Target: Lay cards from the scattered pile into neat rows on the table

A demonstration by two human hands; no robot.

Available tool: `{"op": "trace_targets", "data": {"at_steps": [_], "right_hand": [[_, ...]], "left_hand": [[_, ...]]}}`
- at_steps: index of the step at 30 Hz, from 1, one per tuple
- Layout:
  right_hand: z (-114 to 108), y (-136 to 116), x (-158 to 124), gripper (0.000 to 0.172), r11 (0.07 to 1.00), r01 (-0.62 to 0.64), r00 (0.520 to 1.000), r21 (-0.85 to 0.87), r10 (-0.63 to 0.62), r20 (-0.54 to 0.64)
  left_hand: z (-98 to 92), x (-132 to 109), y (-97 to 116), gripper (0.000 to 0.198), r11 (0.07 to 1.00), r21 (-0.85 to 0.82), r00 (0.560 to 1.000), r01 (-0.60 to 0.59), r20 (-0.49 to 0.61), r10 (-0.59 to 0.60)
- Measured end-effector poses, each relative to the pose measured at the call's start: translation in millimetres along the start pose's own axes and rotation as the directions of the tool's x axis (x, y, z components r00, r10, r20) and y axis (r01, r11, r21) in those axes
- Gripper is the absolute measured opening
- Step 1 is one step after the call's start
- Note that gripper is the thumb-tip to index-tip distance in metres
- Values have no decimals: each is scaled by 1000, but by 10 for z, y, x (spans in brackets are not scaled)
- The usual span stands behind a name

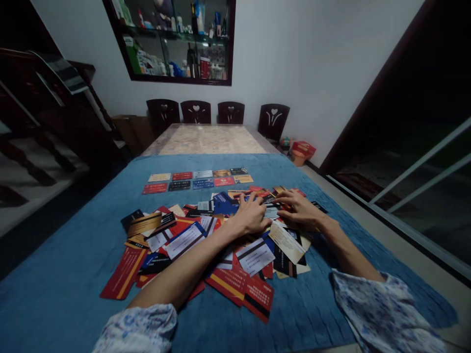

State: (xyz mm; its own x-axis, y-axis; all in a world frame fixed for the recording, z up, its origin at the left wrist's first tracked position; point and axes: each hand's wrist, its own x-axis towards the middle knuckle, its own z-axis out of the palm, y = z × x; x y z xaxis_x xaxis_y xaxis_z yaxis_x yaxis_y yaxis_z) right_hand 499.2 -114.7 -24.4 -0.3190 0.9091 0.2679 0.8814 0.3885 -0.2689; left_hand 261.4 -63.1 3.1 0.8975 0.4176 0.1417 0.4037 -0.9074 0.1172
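A loose pile of plastic cards, red, white, gold, blue and black, is spread across the blue cloth (84, 230). My left hand (252, 214) rests palm down on the far middle of the pile, fingers apart and slightly bent. Just to its right, my right hand (300, 210) reaches over the cards with its fingers spread. A pale card (271, 211) lies between the two hands. Nearer me are a white card with a dark stripe (255, 257), a cream card (287, 241) and a red card (258, 297). My hands and forearms hide part of the pile.
Beyond the pile, cards lie in two rows, including a red card (155, 188) and a dark card (239, 171). Farther off, the patterned tabletop (217, 139) shows past the cloth. Several dark chairs (230, 113) stand by the wall, under a shelf cabinet (180, 37).
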Motion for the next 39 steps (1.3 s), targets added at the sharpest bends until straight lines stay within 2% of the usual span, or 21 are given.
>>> {"op": "trace_targets", "data": {"at_steps": [12,20,27,32,39], "right_hand": [[-136,-163,-39,48,999,-47,997,13,46,62],[-142,-194,-26,44,999,-50,996,8,50,68],[-191,-195,-29,30,999,17,998,-33,-15,53],[-183,-172,-32,30,997,72,997,-15,-72,-6],[-175,-224,-4,36,994,102,983,41,-95,-160]], "left_hand": [[-17,-4,41,32,992,112,998,-56,10,56],[-42,-4,34,32,997,78,1000,-17,27,15],[-176,-27,52,30,999,47,998,10,69,-14],[-240,-29,63,28,999,30,997,24,67,-26],[-337,18,-22,28,998,8,997,69,30,-69]]}}
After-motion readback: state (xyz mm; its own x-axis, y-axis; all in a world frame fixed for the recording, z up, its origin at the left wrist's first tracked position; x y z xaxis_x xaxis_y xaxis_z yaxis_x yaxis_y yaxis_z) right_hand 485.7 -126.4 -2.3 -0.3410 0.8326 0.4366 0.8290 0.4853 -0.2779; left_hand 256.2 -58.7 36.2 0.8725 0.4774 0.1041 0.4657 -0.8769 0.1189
